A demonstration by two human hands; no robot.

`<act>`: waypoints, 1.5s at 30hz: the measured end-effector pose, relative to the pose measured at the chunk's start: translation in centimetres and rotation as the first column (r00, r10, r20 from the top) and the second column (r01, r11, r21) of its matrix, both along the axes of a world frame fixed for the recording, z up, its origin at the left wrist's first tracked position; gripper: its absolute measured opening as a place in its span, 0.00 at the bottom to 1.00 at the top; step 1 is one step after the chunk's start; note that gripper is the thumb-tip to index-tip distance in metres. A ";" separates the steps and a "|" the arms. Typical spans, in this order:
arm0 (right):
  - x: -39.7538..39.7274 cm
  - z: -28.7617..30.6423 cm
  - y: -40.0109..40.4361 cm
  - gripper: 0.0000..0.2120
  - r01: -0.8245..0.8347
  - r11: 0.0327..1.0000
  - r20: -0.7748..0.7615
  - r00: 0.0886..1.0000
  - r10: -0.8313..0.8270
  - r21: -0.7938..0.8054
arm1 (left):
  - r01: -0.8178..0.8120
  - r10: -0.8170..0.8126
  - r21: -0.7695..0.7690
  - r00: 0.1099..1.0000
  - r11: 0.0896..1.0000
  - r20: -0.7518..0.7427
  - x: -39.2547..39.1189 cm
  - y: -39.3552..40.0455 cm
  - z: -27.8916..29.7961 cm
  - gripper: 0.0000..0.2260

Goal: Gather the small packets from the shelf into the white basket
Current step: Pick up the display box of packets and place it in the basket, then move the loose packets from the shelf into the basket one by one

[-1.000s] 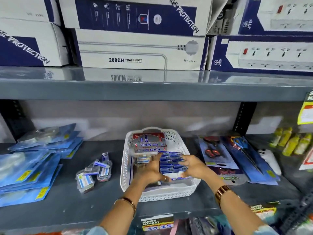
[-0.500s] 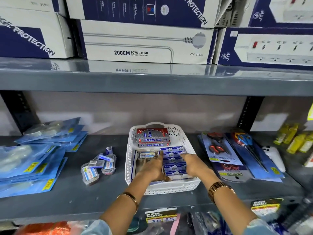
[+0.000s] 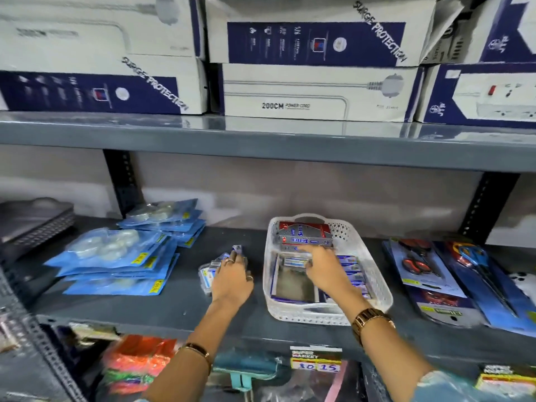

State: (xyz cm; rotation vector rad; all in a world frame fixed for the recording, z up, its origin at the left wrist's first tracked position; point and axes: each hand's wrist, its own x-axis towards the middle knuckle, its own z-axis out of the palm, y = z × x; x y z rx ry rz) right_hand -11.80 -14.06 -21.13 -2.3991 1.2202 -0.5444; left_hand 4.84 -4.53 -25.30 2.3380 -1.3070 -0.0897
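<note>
A white perforated basket [image 3: 374, 274] stands on the grey shelf, holding a red and grey box [image 3: 304, 235] at its far end and rows of small blue packets [image 3: 352, 269]. My right hand [image 3: 322, 268] is inside the basket, fingers resting on a small packet [image 3: 293, 261] near the box. Left of the basket lies a loose heap of small clear-and-blue packets [image 3: 206, 274]. My left hand [image 3: 232, 281] lies palm down over that heap, fingers spread on the packets; I cannot see whether it grips one.
Blue blister packs [image 3: 121, 256] are stacked at the left. Carded scissors [image 3: 420, 265] lie right of the basket. A shelf of surge-protector boxes [image 3: 313, 91] hangs close overhead. A price label [image 3: 316, 359] sits on the shelf's front edge.
My left hand has left the basket and moved left onto the loose packet heap. My right hand has slid further into the basket toward the red box. The view has shifted left.
</note>
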 end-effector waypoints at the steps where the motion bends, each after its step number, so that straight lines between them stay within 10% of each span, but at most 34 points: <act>1: 1.1 0.0 0.5 0.23 -0.017 1.000 0.017 1.000 0.017 -0.004 | -0.017 0.017 0.004 1.000 1.000 -0.002 0.8 0.7 -0.5 0.27; 9: 9.4 -1.4 2.5 0.19 -0.184 0.983 -0.006 0.983 0.183 -0.015 | -0.057 0.061 0.183 0.998 0.981 -0.017 5.0 3.5 -4.1 0.38; 23: 17.0 -4.8 -0.1 0.12 -0.125 0.992 -0.277 0.954 0.111 -0.032 | -0.049 0.086 -0.136 0.956 0.989 0.282 5.2 3.2 -7.6 0.42; 32: 14.6 -2.4 -3.3 0.12 -0.089 0.864 0.303 0.950 -0.076 0.495 | -0.031 0.034 -0.025 0.988 0.999 0.153 5.2 3.0 -8.0 0.39; 45: 2.2 0.3 -4.8 0.11 -0.219 0.562 0.536 0.685 -0.494 0.798 | 0.028 -0.035 0.040 0.983 0.999 0.180 0.0 1.6 -7.8 0.34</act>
